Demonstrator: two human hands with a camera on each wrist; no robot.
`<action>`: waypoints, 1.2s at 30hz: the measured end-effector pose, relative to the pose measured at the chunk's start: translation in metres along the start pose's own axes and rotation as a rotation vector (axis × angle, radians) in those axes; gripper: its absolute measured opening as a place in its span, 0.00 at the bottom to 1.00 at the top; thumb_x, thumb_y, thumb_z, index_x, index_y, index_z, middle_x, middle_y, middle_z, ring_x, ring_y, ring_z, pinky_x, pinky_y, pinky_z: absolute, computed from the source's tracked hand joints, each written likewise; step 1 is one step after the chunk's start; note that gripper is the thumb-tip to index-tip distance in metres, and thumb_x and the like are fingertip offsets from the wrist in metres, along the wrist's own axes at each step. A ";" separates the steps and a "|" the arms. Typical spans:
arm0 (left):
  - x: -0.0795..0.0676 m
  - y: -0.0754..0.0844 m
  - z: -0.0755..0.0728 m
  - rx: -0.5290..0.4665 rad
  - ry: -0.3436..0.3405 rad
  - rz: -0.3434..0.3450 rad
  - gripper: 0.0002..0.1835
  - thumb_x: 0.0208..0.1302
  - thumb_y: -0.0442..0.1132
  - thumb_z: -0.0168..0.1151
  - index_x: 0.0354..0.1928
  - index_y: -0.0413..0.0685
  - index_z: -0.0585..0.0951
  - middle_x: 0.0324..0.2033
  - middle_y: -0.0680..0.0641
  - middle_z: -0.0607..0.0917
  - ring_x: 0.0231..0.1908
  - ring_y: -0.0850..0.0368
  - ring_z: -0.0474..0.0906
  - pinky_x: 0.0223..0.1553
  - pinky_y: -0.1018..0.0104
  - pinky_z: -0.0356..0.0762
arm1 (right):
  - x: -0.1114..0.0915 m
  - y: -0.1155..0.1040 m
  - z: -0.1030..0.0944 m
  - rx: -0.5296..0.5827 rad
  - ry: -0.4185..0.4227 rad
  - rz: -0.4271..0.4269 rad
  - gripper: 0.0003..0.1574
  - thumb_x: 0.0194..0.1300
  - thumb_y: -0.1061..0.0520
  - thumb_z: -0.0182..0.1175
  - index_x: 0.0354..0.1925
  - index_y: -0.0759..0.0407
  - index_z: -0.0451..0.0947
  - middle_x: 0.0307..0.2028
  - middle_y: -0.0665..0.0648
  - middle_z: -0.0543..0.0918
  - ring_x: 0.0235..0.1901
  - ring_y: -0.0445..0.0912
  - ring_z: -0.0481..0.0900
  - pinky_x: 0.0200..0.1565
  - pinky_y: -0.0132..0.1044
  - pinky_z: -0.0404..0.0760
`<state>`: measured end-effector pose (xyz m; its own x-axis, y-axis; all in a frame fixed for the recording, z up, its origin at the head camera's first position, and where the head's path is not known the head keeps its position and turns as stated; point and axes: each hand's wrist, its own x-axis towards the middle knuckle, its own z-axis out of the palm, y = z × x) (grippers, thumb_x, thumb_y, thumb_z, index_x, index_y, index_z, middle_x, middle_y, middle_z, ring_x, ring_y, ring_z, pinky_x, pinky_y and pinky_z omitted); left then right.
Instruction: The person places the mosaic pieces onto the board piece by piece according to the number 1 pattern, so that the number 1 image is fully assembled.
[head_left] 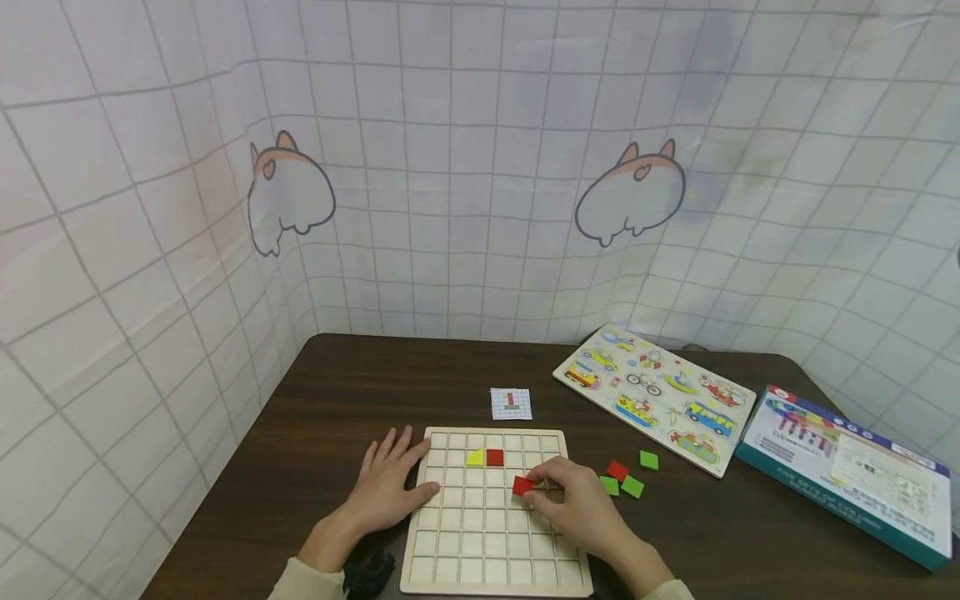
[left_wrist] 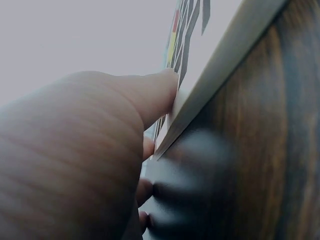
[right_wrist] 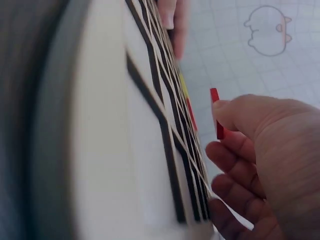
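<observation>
A pale wooden grid board [head_left: 446,543] lies flat on the dark table. In its upper rows a yellow tile [head_left: 476,458] and a red tile [head_left: 495,457] sit side by side. My left hand [head_left: 387,487] rests at the board's left edge, fingers spread and thumb on the rim. Between thumb and fingers, my right hand [head_left: 581,504] pinches a second red square tile [right_wrist: 218,120], held above the right half of the board. In the right wrist view that tile is seen edge-on, apart from the board. The left wrist view shows my left thumb [left_wrist: 155,92] against the board's side.
Right of the board lie a loose red tile [head_left: 617,471] and several green tiles [head_left: 648,460]. Beyond the board is a small pattern card [head_left: 498,406]. A vehicle picture board [head_left: 652,392] and a teal box [head_left: 832,492] lie farther right. A black object [head_left: 369,573] is by my left wrist.
</observation>
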<state>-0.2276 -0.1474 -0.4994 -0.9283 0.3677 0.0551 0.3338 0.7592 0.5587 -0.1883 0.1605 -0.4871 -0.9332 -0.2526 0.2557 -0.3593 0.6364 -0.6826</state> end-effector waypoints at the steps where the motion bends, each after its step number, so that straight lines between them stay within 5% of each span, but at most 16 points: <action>1: 0.000 0.000 0.000 -0.005 0.005 0.002 0.37 0.65 0.55 0.62 0.72 0.48 0.66 0.74 0.36 0.54 0.74 0.34 0.40 0.69 0.34 0.30 | 0.000 0.000 0.001 0.012 0.001 0.002 0.07 0.60 0.51 0.71 0.38 0.46 0.84 0.38 0.39 0.82 0.40 0.38 0.81 0.43 0.35 0.82; 36: 0.000 0.000 0.001 -0.044 0.021 0.017 0.35 0.65 0.53 0.63 0.71 0.48 0.69 0.74 0.41 0.57 0.74 0.34 0.40 0.68 0.33 0.28 | 0.036 -0.011 0.024 -0.121 -0.082 0.021 0.08 0.59 0.52 0.69 0.39 0.50 0.85 0.28 0.38 0.77 0.28 0.35 0.72 0.33 0.30 0.74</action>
<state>-0.2273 -0.1472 -0.5000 -0.9260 0.3686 0.0819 0.3425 0.7287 0.5931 -0.2178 0.1267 -0.4872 -0.9385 -0.2935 0.1819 -0.3424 0.7242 -0.5986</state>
